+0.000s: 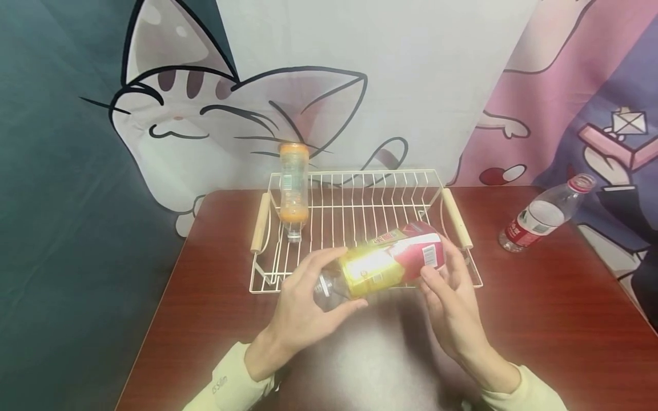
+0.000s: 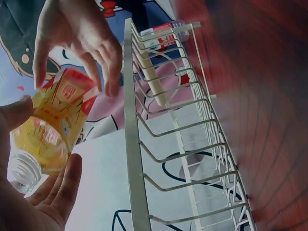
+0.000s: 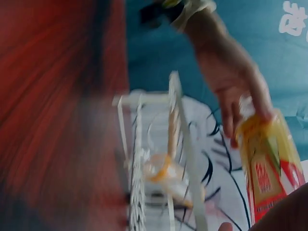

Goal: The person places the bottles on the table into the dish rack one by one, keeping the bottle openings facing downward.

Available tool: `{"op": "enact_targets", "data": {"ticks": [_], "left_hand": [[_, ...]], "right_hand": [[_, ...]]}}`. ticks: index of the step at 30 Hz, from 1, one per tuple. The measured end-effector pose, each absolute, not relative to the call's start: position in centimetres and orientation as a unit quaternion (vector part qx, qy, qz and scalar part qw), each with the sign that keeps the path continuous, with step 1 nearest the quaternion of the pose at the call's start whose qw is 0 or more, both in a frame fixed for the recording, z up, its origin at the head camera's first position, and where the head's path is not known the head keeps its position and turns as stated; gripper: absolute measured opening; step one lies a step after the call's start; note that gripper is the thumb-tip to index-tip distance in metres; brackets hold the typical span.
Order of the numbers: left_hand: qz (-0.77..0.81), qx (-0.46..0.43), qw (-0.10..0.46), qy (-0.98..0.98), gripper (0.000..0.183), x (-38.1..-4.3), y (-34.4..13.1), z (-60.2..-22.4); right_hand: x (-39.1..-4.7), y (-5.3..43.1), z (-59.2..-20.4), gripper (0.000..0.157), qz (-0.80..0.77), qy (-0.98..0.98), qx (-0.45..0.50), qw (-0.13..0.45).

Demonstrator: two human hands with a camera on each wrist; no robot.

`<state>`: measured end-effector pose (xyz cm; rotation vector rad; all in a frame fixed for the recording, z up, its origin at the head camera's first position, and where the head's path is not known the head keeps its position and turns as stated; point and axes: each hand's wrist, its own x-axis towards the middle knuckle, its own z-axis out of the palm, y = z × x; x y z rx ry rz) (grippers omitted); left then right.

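Two hands are occupied by one bottle (image 1: 385, 265) with a yellow and red label, which is held tilted above the front part of a white wire rack (image 2: 136, 144). Its uncapped neck end is gripped between the thumb and fingers of the left hand (image 1: 303, 311), and its base is held between those of the right hand (image 1: 454, 308). The plastic is judged light, springy and easily dented; the smooth label may slip, so a surer hold is offered by the shoulder and base, without hard squeezing. Wooden handles (image 1: 457, 220) are set at both ends of the rack, where the base could be knocked. Space at the rack's left is taken up by an orange-tinted bottle (image 1: 294, 188); a red-labelled bottle (image 1: 545, 217) is placed well apart on the table (image 1: 205, 319). More turning room is offered toward the near side.
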<state>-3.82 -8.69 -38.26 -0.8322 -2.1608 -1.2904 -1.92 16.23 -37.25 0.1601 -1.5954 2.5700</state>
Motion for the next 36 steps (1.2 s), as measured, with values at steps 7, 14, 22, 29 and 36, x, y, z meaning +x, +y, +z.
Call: {"op": "enact_targets", "data": {"ticks": [7, 14, 22, 29, 36], "left_hand": [[-0.486, -0.294, 0.266, -0.779, 0.085, -3.8, -8.1, -38.5], [-0.505, -0.265, 0.244, -0.784, 0.085, -3.4, -7.5, -38.7], [-0.502, -0.213, 0.184, -0.818, 0.093, -2.5, -7.0, -38.7], [-0.499, -0.247, 0.154, -0.816, 0.099, -2.2, -7.1, -39.0], [-0.501, -0.265, 0.146, -0.811, 0.096, -2.2, -7.5, -39.2]], "right_hand": [[-2.1, 14.4, -36.1, 0.047, 0.887, -0.461, 0.022, 0.0], [-2.5, 13.4, -35.5, 0.046, 0.885, -0.465, 0.006, 0.024], [-3.6, 13.0, -35.1, 0.052, 0.879, -0.473, 0.036, 0.058], [-4.6, 12.9, -34.8, 0.047, 0.863, -0.496, 0.048, 0.082], [-5.7, 12.8, -34.4, 0.044, 0.848, -0.521, 0.05, 0.083]]}}
